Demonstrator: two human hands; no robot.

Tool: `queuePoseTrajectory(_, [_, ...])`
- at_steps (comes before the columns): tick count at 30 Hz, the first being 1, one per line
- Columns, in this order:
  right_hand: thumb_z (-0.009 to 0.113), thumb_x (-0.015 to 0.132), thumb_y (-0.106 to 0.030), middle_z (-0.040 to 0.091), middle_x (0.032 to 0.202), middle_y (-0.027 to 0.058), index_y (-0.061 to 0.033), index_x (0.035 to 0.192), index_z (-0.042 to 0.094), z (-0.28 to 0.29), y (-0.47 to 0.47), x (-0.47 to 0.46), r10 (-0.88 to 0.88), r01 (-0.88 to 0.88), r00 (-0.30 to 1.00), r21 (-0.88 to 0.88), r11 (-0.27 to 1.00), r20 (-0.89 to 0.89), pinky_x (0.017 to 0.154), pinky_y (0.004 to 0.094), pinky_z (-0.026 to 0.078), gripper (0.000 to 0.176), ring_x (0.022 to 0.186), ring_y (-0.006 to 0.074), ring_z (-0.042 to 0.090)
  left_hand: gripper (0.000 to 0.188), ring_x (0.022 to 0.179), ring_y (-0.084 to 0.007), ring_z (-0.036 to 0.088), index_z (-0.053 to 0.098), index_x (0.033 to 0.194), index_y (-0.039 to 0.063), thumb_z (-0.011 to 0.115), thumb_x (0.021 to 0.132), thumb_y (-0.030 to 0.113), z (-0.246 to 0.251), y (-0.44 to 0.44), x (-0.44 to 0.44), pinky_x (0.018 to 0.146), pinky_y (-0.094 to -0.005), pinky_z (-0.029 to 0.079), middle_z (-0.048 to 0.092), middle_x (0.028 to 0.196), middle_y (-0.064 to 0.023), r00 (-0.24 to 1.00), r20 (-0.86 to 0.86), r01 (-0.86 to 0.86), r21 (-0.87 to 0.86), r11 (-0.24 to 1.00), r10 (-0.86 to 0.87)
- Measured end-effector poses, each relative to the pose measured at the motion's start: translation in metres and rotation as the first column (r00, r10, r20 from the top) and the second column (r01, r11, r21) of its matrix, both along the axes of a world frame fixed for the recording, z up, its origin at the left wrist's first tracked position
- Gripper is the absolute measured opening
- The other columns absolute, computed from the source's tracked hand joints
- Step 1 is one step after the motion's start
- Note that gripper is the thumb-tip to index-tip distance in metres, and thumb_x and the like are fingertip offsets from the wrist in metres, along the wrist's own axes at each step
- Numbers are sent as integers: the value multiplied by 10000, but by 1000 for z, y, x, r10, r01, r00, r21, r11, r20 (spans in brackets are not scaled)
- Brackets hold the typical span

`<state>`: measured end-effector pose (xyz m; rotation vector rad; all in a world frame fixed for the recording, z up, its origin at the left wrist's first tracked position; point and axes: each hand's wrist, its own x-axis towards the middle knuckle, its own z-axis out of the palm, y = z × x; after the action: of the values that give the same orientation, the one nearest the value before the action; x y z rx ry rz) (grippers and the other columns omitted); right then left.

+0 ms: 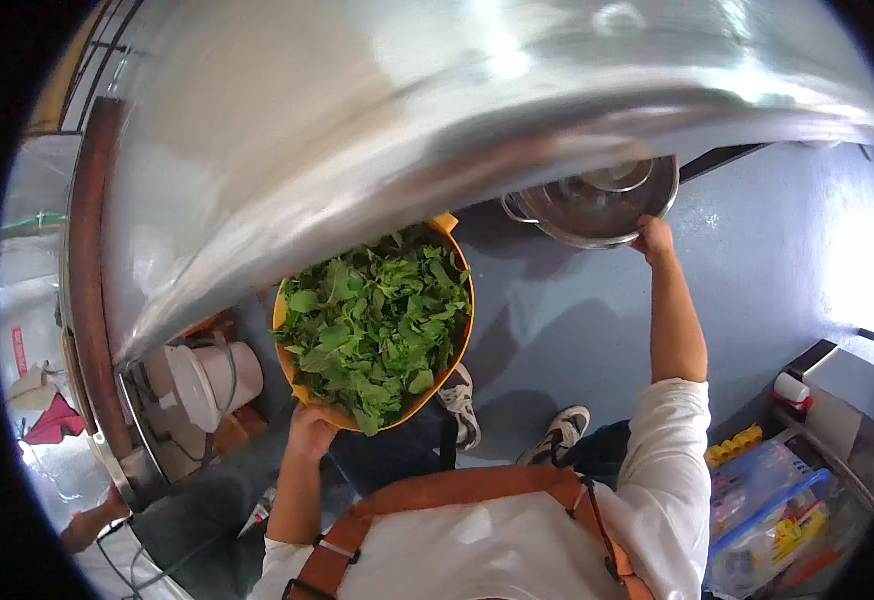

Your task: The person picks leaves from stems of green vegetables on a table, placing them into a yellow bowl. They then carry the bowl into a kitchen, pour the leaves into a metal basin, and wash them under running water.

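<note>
My left hand (315, 430) grips the lower rim of a yellow-orange tub (469, 330) heaped with green leaves (377, 322); the tub's far side is hidden under a large shiny metal surface (272, 135). Out to the right, my right hand (654, 236) holds the near rim of a round metal pot (594, 217) with a loop handle on its left side. A smaller round metal item (621, 178) shows inside the pot. That same metal surface covers the pot's far part.
At left, a white plastic bucket (238, 379) lies tilted on its side near a metal frame. Another person's hand (92, 521) is at the lower left. Blue plastic baskets (767, 517) with packages stand at the lower right, near a grey box (857, 397). My shoes (463, 405) are on the grey floor (579, 330).
</note>
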<state>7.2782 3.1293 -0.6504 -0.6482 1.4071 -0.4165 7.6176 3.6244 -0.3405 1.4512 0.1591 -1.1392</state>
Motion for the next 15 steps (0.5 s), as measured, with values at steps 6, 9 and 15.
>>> queuePoseTrajectory(6, [501,811,-129,573,900,108,43,1055,550,57,-49,71,151,-140,966,-67,988,211,497,298,561,303,575,186,571,529,965,-255,588,427,1207,14,562,696,-4,1,-12,-8,815,-391,508,549,1109,-111,996,-82,-27,43,999,30])
queuePoseTrajectory(9, [495,828,-99,572,874,110,31,1054,563,80,-63,157,291,-283,927,-68,957,237,494,302,568,270,611,180,585,568,977,-254,579,401,1236,23,550,689,-7,-9,5,2,823,-388,494,538,1121,-108,995,-96,-13,75,997,21])
queuePoseTrajectory(15, [559,770,-137,538,974,125,14,1115,520,74,-61,308,535,-507,838,-214,835,104,611,337,513,379,754,213,537,603,943,-236,582,424,1244,39,663,692,88,-21,-13,4,796,-392,485,569,1067,-60,990,-101,-97,51,994,102])
